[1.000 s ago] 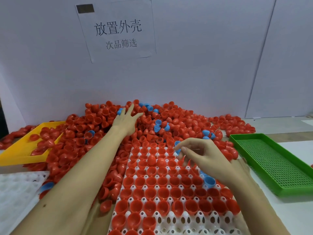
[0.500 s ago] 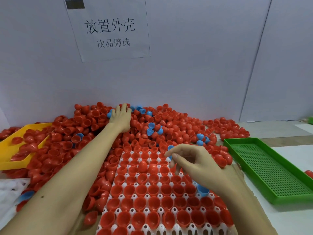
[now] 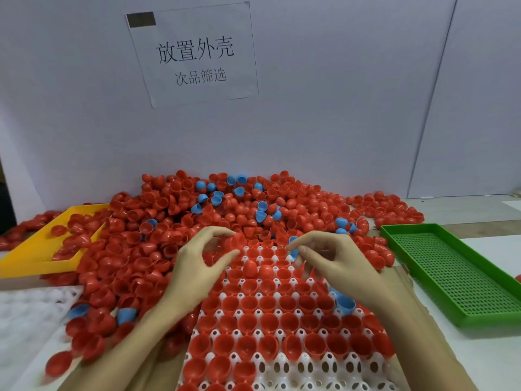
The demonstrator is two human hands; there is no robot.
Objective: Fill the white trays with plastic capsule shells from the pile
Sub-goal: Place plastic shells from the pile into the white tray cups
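A big pile of red capsule shells (image 3: 158, 227), with a few blue ones mixed in, lies against the back wall. In front of it sits a white tray (image 3: 283, 361) whose cups mostly hold red shells, open side up; its nearest row shows bare white cups. My left hand (image 3: 197, 266) hovers over the tray's far left corner, index finger and thumb pinched around a red shell (image 3: 239, 240). My right hand (image 3: 335, 261) is at the far right of the tray, fingertips closed on a blue shell (image 3: 293, 249). Another blue shell (image 3: 345, 303) lies on the tray beside my right wrist.
A yellow tray (image 3: 31, 252) with red shells stands at the left, partly under the pile. A green perforated tray (image 3: 454, 275) sits at the right. A second white tray (image 3: 25, 317) lies at the near left. A paper sign (image 3: 194, 55) hangs on the wall.
My left hand has pulled back from the top of the pile to the tray's far edge with a red shell. My right hand has stayed near the tray's far right with the blue shell.
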